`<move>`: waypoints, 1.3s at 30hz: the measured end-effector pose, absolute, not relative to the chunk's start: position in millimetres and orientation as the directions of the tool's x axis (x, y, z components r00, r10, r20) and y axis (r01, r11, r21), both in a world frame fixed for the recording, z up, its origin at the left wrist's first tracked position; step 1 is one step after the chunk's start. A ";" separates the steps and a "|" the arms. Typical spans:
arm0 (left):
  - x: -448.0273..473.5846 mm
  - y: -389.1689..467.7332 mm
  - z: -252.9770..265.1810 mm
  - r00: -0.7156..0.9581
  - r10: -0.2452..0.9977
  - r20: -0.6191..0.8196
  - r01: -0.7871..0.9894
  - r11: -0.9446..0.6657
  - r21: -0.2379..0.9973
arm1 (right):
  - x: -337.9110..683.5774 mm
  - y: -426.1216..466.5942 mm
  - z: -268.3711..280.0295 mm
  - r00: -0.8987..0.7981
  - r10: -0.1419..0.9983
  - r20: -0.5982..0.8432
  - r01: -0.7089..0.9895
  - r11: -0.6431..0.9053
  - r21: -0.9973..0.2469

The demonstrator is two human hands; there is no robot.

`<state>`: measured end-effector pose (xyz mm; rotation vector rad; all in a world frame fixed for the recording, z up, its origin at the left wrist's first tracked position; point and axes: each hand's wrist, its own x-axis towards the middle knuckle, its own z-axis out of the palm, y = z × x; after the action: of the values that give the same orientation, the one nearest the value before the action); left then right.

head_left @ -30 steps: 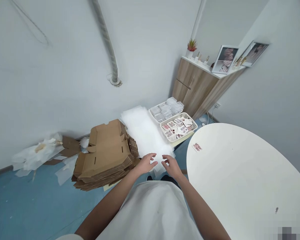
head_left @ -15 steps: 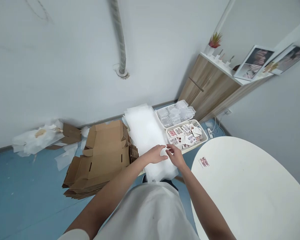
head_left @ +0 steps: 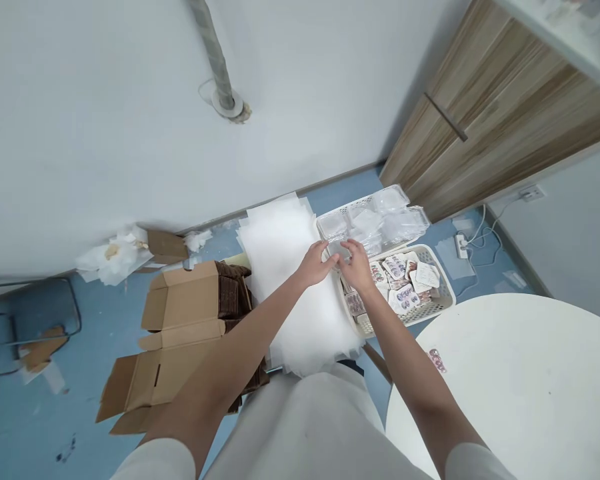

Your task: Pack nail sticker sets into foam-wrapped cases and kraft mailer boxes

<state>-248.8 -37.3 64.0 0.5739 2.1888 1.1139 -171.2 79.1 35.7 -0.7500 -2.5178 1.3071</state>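
At the near-left corner of a white basket point(head_left: 347, 208) filled with clear plastic boxes, my two hands come close together. My left hand point(head_left: 316, 265) has its thumb and fingers spread by the left side of one clear plastic box point(head_left: 338, 249). On the other side of that box is my right hand point(head_left: 357, 267), fingers curved and apart. Whether the fingertips touch the box, I cannot make out. Below the right hand, a second white basket point(head_left: 445, 293) holds several cards of press-on nails point(head_left: 405, 299). White foam sheets point(head_left: 285, 260) lie stacked under the left forearm.
Flattened cardboard boxes point(head_left: 190, 300) are piled at the left. A round white table point(head_left: 520, 373) stands at the right, with one nail card point(head_left: 437, 361) near its edge. Behind are a wooden cabinet point(head_left: 455, 167) and a power strip point(head_left: 461, 247) with cables on the floor.
The view has tilted downward and come nearer the baskets. Both hands have moved forward from above the foam sheets to the clear plastic box at the basket's corner.
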 end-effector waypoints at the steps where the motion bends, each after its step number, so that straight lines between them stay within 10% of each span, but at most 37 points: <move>1: -251.9 -31.9 61.1 -0.727 0.606 -0.323 0.095 0.555 0.827 | -179.1 82.0 33.4 -0.851 0.523 -0.047 0.349 0.496 -0.795; 20: -263.8 -8.3 41.3 -0.788 0.403 -0.465 -0.223 0.517 0.827 | -210.8 80.0 15.7 -0.865 0.474 -0.164 0.413 0.487 -0.769; 39: -106.9 -140.5 85.2 -0.819 0.497 -0.287 -0.357 -0.049 0.933 | 1.6 -62.6 92.1 -0.632 0.774 -0.040 0.271 0.172 -0.947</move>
<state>-106.9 -140.5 85.2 0.1497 1.6574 1.9214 1.6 -62.6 92.1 -0.9834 -1.9988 1.4654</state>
